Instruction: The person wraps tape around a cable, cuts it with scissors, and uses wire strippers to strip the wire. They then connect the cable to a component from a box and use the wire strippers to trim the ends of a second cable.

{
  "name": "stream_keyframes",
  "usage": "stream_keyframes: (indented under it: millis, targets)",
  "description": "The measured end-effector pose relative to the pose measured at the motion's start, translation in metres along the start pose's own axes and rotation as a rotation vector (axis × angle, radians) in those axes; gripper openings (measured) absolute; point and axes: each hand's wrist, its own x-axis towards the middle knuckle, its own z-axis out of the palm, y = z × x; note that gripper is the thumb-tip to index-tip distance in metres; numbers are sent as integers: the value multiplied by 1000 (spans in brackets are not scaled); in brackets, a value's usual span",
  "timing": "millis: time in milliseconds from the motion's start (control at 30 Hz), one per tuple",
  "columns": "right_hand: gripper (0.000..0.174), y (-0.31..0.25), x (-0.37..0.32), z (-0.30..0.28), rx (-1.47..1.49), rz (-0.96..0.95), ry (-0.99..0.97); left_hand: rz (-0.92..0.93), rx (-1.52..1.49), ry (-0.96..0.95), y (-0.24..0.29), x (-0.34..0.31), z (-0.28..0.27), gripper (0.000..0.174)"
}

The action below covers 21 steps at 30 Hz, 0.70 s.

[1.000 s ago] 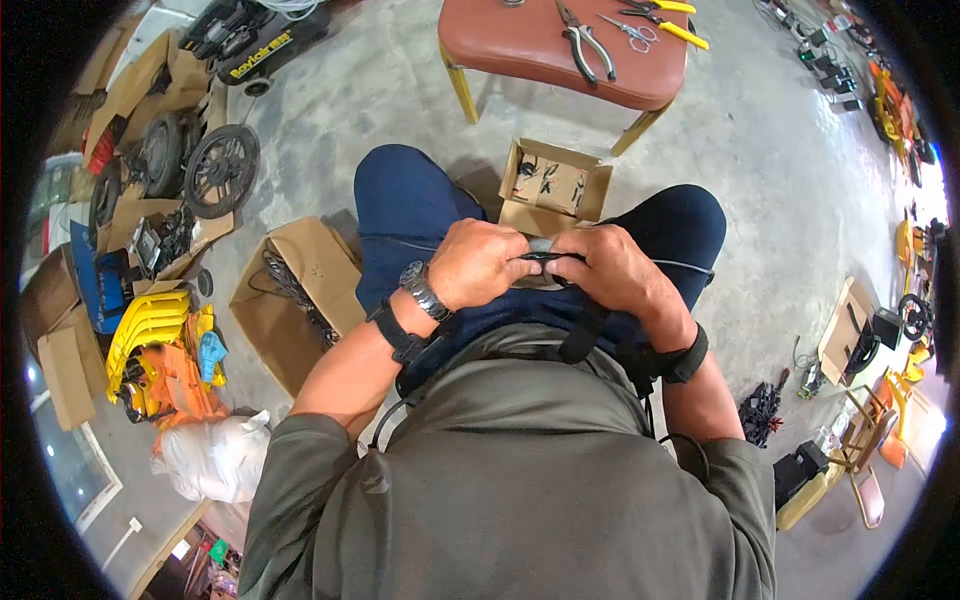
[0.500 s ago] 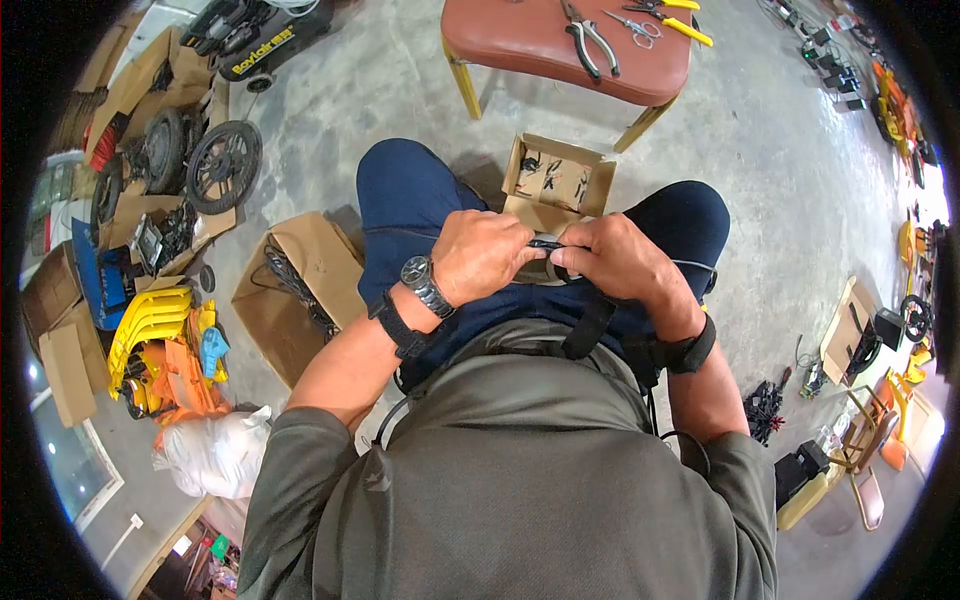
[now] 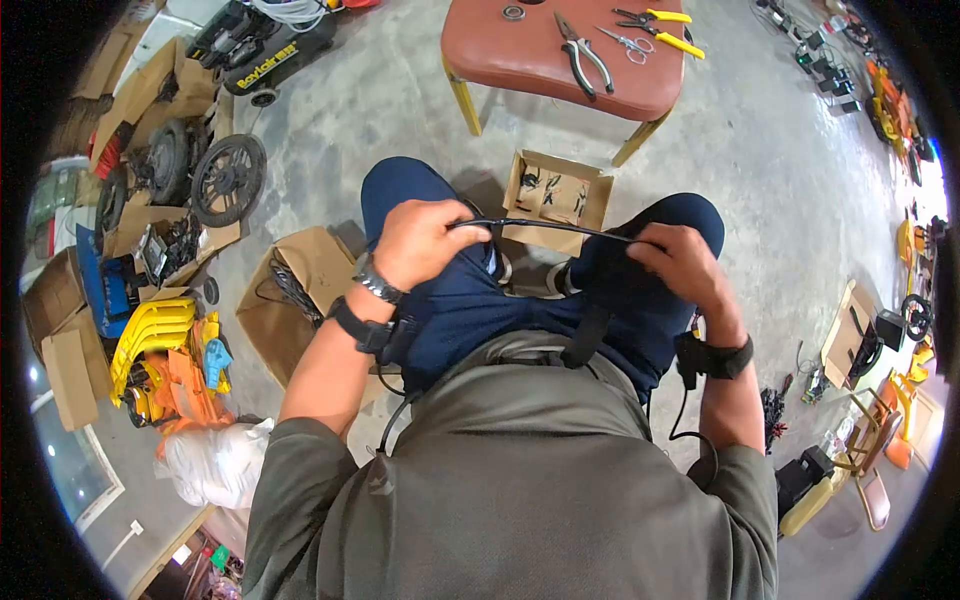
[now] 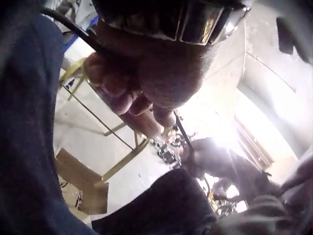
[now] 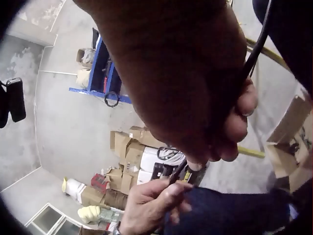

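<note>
A thin black cable (image 3: pixel 555 226) runs nearly straight across between the hands, above the lap. My left hand (image 3: pixel 425 240) pinches one end between thumb and fingers, over the left thigh. The right hand (image 3: pixel 685 262) grips the other end above the right knee. In the left wrist view a length of cable (image 4: pixel 73 25) also trails past the far side of the left hand (image 4: pixel 156 81). The right wrist view has the cable (image 5: pixel 255 53) passing through the curled fingers of the right hand (image 5: pixel 195 93), with the left hand (image 5: pixel 152 201) farther off.
A small open cardboard box (image 3: pixel 543 238) with short wire pieces stands between the feet. Beyond it, a brown padded seat (image 3: pixel 520 55) carries pliers (image 3: pixel 577 62), scissors (image 3: pixel 630 43) and a yellow-handled tool (image 3: pixel 677 43). At left a larger cardboard box (image 3: pixel 270 350) holds cables.
The hands, close together over the lap before, have moved apart to left and right. The cable between them now shows as a long, taut span.
</note>
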Motion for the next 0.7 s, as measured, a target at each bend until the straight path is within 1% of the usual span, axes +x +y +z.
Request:
stream_keyframes:
  millis: [33, 100, 133, 167, 200, 233, 267, 333, 400, 467, 533, 567, 667, 700]
  targets:
    - [23, 5, -6, -7, 12, 81, 10, -74, -28, -41, -6, -2, -5, 26]
    - [25, 11, -19, -22, 36, 248, 35, -151, -48, -94, -15, -8, -18, 29]
    - [25, 15, -23, -29, 24, 254, 49, -187, -58, -120, -20, -11, -24, 31]
    - [25, 20, -27, -34, 12, 261, 65, -158, -88, -99, -32, -14, -26, 32]
    - [25, 21, -30, -39, 0, 267, 85, -150, -49, -87, -34, -17, -32, 32]
    - [26, 17, -32, -41, -26, 319, 108, -139, -11, -70, -33, -20, -37, 32]
    - [25, 21, -34, -43, -16, 281, 102, -117, 31, -43, -33, -21, -45, 31]
    - [24, 38, -35, -47, -10, 183, 124, -69, 144, 30, -50, -23, -56, 32]
    - [24, 44, -37, -57, -50, 166, 165, -88, 190, 130, -70, -29, -69, 31]
    - [23, 43, -37, -72, 0, 225, 182, -186, 301, 69, -69, -29, -88, 28]
    - [22, 40, -35, -86, 67, 286, 216, -125, 143, 156, -75, -28, -102, 26]
    - [22, 47, -32, -93, 85, 298, 227, -95, 65, 196, -77, -23, -108, 26]
    - [23, 59, -18, -117, 88, 256, 229, -120, 39, 173, -60, -4, -132, 25]
    - [21, 59, -11, -125, 73, 224, 241, -162, 3, 158, -58, 3, -137, 23]
